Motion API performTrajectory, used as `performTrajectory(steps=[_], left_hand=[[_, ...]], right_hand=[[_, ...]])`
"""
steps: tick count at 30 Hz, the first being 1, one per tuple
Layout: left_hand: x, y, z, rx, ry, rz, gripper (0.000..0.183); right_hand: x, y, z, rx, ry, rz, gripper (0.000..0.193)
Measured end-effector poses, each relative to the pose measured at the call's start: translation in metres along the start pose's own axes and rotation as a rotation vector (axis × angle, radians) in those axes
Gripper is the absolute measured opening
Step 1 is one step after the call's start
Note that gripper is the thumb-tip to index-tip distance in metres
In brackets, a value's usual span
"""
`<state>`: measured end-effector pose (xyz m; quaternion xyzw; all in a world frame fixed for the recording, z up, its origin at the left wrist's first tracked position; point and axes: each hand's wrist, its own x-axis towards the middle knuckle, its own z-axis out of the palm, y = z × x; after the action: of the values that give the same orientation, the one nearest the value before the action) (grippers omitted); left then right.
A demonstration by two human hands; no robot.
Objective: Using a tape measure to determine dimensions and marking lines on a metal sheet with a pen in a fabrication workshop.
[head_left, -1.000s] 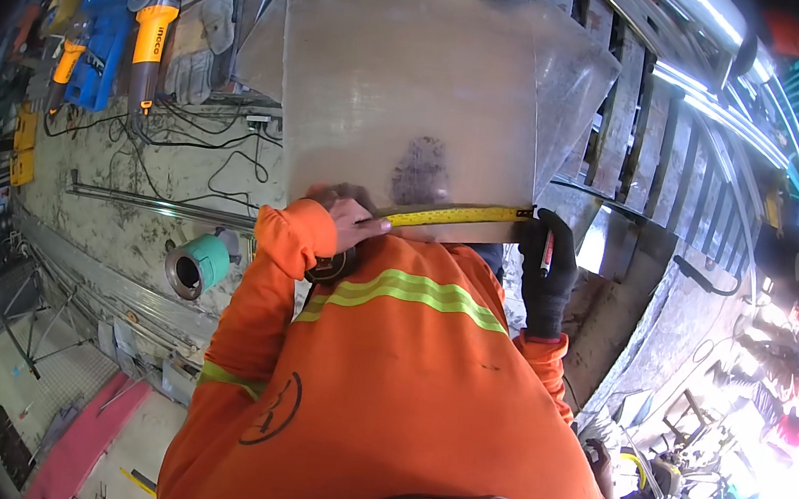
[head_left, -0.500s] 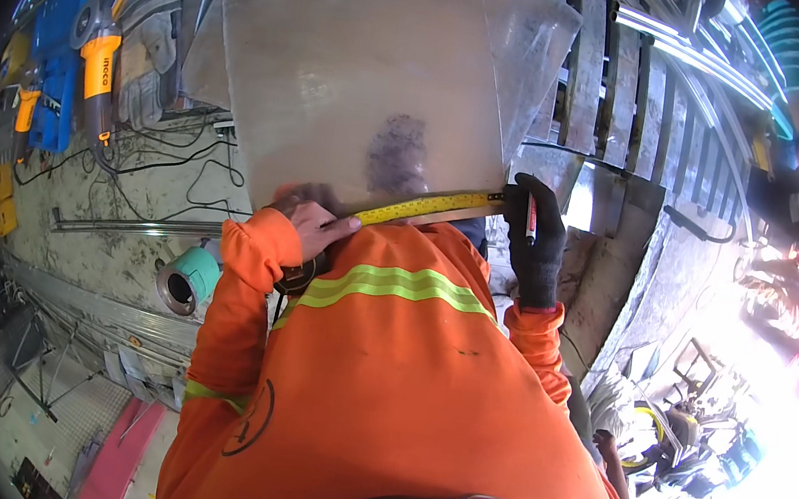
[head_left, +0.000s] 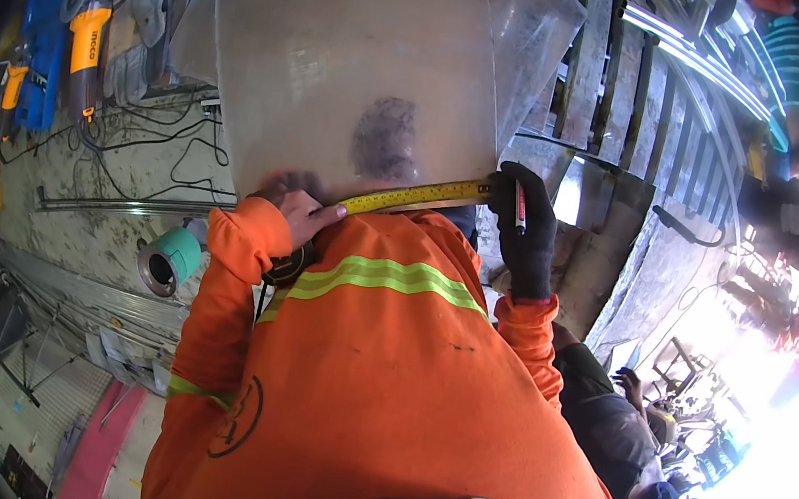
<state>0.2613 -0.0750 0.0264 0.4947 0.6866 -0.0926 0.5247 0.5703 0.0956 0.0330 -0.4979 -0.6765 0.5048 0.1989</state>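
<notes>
A yellow tape measure blade [head_left: 414, 197] is drawn out along the near edge of a large grey metal sheet [head_left: 345, 51]. My left hand [head_left: 295, 213], bare, closes on the blade with the thumb on top. Its dark case [head_left: 292, 266] shows beneath the left wrist. My right hand [head_left: 526, 234], in a dark glove, is closed at the blade's far-right end and also holds a red and white marker [head_left: 520, 209]. A dark smudge [head_left: 386, 137] marks the sheet just beyond the blade. The fingers' undersides are hidden.
Yellow angle grinder [head_left: 86, 47] and cables lie at the left, with metal bars [head_left: 133, 205] and a green-wrapped roll [head_left: 170, 261] nearer. Slatted wood [head_left: 618, 86] stands beyond at the right. Another person's leg [head_left: 604, 418] and hand [head_left: 631, 386] are close on my right.
The view has shifted slightly, so the sheet and both hands sit a little farther left. My hands keep hold of the tape. More of the other person shows at the right.
</notes>
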Motion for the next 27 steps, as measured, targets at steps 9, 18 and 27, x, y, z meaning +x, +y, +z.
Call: performTrajectory(steps=[9,18,27], left_hand=[[-0.004,0.010,-0.007,0.020,-0.062,-0.065,0.083],[0.007,0.000,0.003,0.054,0.032,-0.077,0.084],[0.010,-0.001,0.007,0.004,0.074,-0.128,0.083]], right_hand=[[0.018,-0.019,-0.018,0.027,0.009,-0.162,0.027],[0.028,-0.035,-0.007,0.281,-0.296,-0.073,0.023],[0.033,-0.020,-0.011,0.064,-0.328,-0.056,0.014]])
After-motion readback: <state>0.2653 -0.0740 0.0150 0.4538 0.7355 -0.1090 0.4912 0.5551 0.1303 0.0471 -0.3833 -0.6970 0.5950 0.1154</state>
